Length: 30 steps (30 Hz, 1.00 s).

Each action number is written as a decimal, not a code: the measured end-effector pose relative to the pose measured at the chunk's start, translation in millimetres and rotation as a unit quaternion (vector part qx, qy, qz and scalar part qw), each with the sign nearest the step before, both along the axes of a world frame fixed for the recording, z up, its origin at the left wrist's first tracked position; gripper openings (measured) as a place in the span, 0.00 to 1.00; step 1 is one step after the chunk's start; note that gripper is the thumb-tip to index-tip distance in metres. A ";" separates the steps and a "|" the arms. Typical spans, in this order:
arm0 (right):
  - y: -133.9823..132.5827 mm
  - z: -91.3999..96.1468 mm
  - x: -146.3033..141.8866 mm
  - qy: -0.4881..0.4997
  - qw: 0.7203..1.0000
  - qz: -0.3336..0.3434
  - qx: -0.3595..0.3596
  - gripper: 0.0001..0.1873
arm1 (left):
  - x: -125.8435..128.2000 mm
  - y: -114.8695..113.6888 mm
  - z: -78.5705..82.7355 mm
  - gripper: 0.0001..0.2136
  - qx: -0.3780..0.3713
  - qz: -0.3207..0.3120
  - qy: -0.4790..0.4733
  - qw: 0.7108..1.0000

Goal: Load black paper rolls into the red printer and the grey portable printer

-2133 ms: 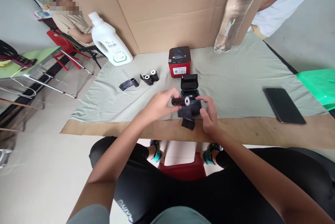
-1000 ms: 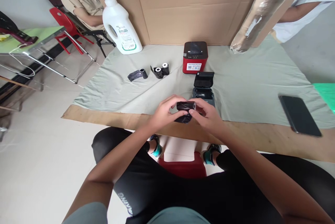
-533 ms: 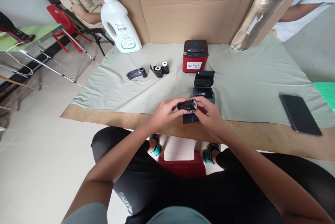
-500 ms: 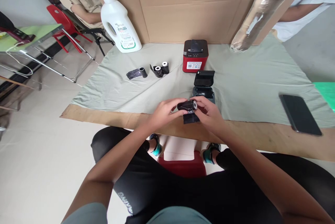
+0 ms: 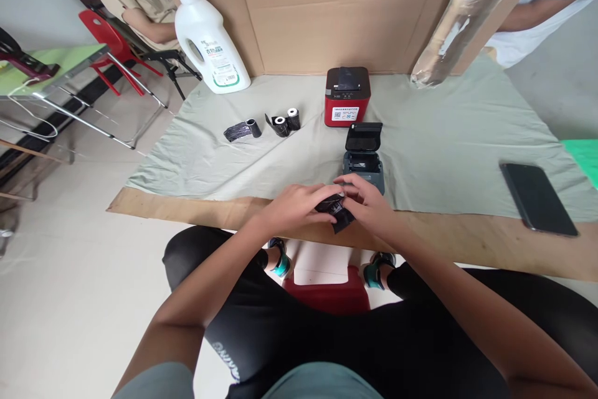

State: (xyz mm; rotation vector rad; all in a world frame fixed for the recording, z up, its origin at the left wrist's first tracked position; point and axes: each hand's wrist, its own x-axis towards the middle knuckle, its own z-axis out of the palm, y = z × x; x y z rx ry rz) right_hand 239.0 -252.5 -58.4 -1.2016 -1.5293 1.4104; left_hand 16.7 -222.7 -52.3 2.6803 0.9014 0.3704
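Note:
Above the table's front edge, a black paper roll (image 5: 331, 204) is gripped between both hands, its loose end hanging down. My left hand (image 5: 301, 203) is closed around the roll's left side, fingers over the top and thumb below. At the right end, the fingers of my right hand (image 5: 365, 198) close on the roll near its white core. The fingers partly hide the roll. Just beyond my right hand stands a small dark portable printer (image 5: 363, 165) with its lid (image 5: 364, 136) raised and its bay exposed.
A red-and-black printer (image 5: 346, 100) stands behind. To the left lie several dark paper rolls (image 5: 281, 126) and a white detergent bottle (image 5: 212, 44). A phone (image 5: 538, 198) rests at right. Behind is a cardboard partition (image 5: 327, 19), with a plastic-wrapped item (image 5: 460, 25) against it; people sit beyond.
The roll has been turned, its white-cored end now mostly covered by fingers and its loose end slanting right. My left hand has shifted right over the roll's top.

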 end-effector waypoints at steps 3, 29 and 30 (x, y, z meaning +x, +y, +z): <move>1.3 0.4 1.7 -0.006 0.999 0.028 -0.023 0.14 | -3.8 1.3 5.5 0.25 -0.055 -0.014 0.028 0.998; 4.2 16.4 -4.0 -0.134 0.988 0.022 0.079 0.21 | -4.8 -2.0 9.1 0.26 -0.077 0.074 -0.067 0.992; 4.4 17.0 -4.2 -0.125 0.988 0.016 0.088 0.21 | -4.7 -1.8 8.9 0.23 -0.078 0.081 -0.073 0.991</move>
